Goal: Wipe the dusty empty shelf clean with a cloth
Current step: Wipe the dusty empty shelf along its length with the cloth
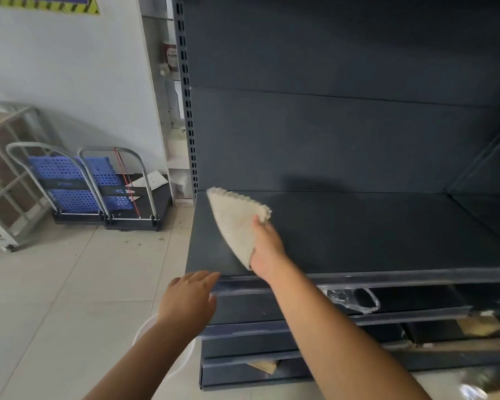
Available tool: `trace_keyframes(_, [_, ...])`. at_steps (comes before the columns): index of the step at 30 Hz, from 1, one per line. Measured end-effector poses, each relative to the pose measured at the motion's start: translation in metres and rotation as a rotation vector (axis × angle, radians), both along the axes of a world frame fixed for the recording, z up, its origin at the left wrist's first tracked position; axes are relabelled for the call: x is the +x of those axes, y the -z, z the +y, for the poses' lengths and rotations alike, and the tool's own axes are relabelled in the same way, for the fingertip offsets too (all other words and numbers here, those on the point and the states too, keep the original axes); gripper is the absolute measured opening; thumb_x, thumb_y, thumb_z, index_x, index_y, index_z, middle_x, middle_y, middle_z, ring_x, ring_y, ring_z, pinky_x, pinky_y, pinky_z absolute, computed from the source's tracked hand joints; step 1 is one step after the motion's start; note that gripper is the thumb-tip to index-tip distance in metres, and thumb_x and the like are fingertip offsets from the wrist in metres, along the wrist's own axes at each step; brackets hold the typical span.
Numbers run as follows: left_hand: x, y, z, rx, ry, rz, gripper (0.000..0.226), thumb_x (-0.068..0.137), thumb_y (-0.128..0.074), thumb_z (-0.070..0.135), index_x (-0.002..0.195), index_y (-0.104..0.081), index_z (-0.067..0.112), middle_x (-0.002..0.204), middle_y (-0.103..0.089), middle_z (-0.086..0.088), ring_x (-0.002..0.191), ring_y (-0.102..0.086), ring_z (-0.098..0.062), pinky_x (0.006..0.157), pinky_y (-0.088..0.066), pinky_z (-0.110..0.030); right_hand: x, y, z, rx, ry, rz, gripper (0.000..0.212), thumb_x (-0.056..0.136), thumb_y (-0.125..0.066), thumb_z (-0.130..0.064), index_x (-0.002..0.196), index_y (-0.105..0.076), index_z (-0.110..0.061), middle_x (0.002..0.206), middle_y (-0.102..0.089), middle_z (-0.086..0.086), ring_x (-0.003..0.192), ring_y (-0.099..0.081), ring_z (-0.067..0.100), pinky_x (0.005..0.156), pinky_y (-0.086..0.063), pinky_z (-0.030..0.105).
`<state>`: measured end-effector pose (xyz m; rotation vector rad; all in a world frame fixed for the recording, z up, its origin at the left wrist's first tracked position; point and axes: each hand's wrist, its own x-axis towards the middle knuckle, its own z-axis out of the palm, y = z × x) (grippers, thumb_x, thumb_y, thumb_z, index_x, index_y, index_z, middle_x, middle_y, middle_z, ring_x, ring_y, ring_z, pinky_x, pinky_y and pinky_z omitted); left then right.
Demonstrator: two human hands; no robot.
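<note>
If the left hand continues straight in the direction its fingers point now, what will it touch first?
Most likely the front edge of the dark shelf, near its left corner. The left hand has open fingers aimed up and right at that edge. Depth is unclear; it may already touch.

Dark grey shelf (373, 235) stretches wide, a cream cloth (237, 220) lying on its left end, one edge lifted; rest of the board bare, lower shelves (272, 310) beneath.

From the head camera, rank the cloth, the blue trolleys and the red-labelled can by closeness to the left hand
1. cloth, up and right of the left hand, on the shelf, gripped by the right hand.
2. blue trolleys, left, on the floor.
3. red-labelled can, high up, beyond the shelf post.
</note>
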<state>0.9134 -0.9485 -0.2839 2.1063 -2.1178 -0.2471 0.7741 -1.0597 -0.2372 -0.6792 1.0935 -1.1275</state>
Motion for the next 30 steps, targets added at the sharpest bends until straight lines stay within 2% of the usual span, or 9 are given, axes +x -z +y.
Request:
trace_keyframes(3, [0.001, -0.001, -0.002, 0.010, 0.012, -0.002, 0.045, 0.092, -0.048, 0.038, 0.136, -0.040, 0.035, 0.136, -0.052, 0.012, 0.121, -0.048, -0.013, 0.104, -0.036, -0.034, -0.057, -0.014, -0.008, -0.077, 0.217, -0.096, 0.015, 0.096, -0.049, -0.025, 0.104, -0.061, -0.023, 0.097, -0.071, -0.001, 0.087, -0.070, 0.020, 0.076, -0.057, 0.037])
trace_keyframes(5, [-0.002, -0.004, -0.002, 0.014, 0.008, 0.000, 0.039, 0.091, -0.048, 0.038, 0.130, -0.045, 0.034, 0.130, -0.056, 0.011, 0.116, -0.051, -0.014, 0.101, -0.038, -0.034, -0.106, -0.021, -0.011, -0.177, 0.351, 0.046, 0.018, 0.097, -0.046, -0.025, 0.111, -0.059, -0.025, 0.108, -0.069, 0.002, 0.100, -0.066, 0.024, 0.086, -0.054, 0.042])
trace_keyframes(8, [-0.005, -0.006, -0.004, 0.015, 0.003, -0.019, 0.033, 0.091, -0.048, 0.038, 0.124, -0.049, 0.033, 0.122, -0.059, 0.010, 0.109, -0.055, -0.014, 0.098, -0.040, -0.033, -0.183, -0.013, -0.013, -0.298, 0.437, 0.786, 0.028, 0.098, -0.042, -0.028, 0.123, -0.052, -0.022, 0.122, -0.063, 0.013, 0.111, -0.059, 0.034, 0.092, -0.046, 0.038])
trace_keyframes(11, [-0.007, -0.012, -0.010, 0.010, -0.011, -0.059, 0.032, 0.090, -0.048, 0.038, 0.121, -0.053, 0.032, 0.115, -0.062, 0.010, 0.099, -0.058, -0.013, 0.091, -0.041, -0.031, -0.226, 0.013, -0.012, -0.259, 0.255, 1.284, 0.034, 0.098, -0.036, -0.028, 0.127, -0.047, -0.015, 0.108, -0.064, 0.021, 0.097, -0.060, 0.041, 0.076, -0.039, 0.034])
trace_keyframes(15, [-0.011, -0.016, -0.014, 0.023, -0.058, -0.040, 0.029, 0.089, -0.047, 0.036, 0.116, -0.056, 0.034, 0.109, -0.065, 0.011, 0.088, -0.061, -0.012, 0.085, -0.043, -0.031, -0.195, 0.035, -0.012, -0.201, -0.095, 1.465, 0.031, 0.098, -0.037, -0.024, 0.122, -0.051, -0.009, 0.106, -0.061, 0.021, 0.091, -0.060, 0.039, 0.073, -0.043, 0.037])
trace_keyframes(17, [-0.011, -0.015, -0.012, 0.019, -0.066, -0.038, 0.029, 0.088, -0.046, 0.038, 0.116, -0.055, 0.037, 0.110, -0.064, 0.013, 0.089, -0.061, -0.012, 0.085, -0.044, -0.031, -0.148, 0.039, -0.011, -0.287, -0.215, 1.493, 0.031, 0.097, -0.040, -0.024, 0.124, -0.050, -0.011, 0.115, -0.057, 0.017, 0.100, -0.056, 0.039, 0.083, -0.046, 0.042])
trace_keyframes(22, [-0.010, -0.008, 0.005, -0.073, -0.112, 0.031, 0.037, 0.083, -0.061, 0.036, 0.120, -0.057, 0.040, 0.118, -0.064, 0.016, 0.099, -0.063, -0.013, 0.092, -0.046, -0.033, -0.007, 0.042, 0.005, -0.491, -0.471, 1.307, 0.036, 0.096, -0.037, -0.027, 0.129, -0.049, -0.017, 0.133, -0.050, 0.009, 0.121, -0.040, 0.035, 0.102, -0.035, 0.045])
trace_keyframes(28, [-0.005, -0.005, 0.018, -0.142, -0.177, -0.009, 0.039, 0.075, -0.075, 0.027, 0.112, -0.066, 0.031, 0.113, -0.069, 0.009, 0.099, -0.065, -0.015, 0.087, -0.052, -0.038, 0.061, 0.005, -0.003, 0.015, -0.385, 0.066, 0.033, 0.099, -0.039, -0.023, 0.127, -0.050, -0.010, 0.127, -0.057, 0.015, 0.120, -0.052, 0.032, 0.098, -0.044, 0.036])
trace_keyframes(30, [-0.005, -0.007, 0.015, -0.147, -0.166, -0.022, 0.037, 0.077, -0.072, 0.030, 0.114, -0.065, 0.032, 0.113, -0.068, 0.009, 0.100, -0.064, -0.015, 0.089, -0.050, -0.038, 0.041, -0.001, -0.020, 0.127, -0.275, -0.131, 0.030, 0.099, -0.042, -0.028, 0.124, -0.051, -0.015, 0.120, -0.059, 0.011, 0.115, -0.056, 0.031, 0.088, -0.049, 0.037])
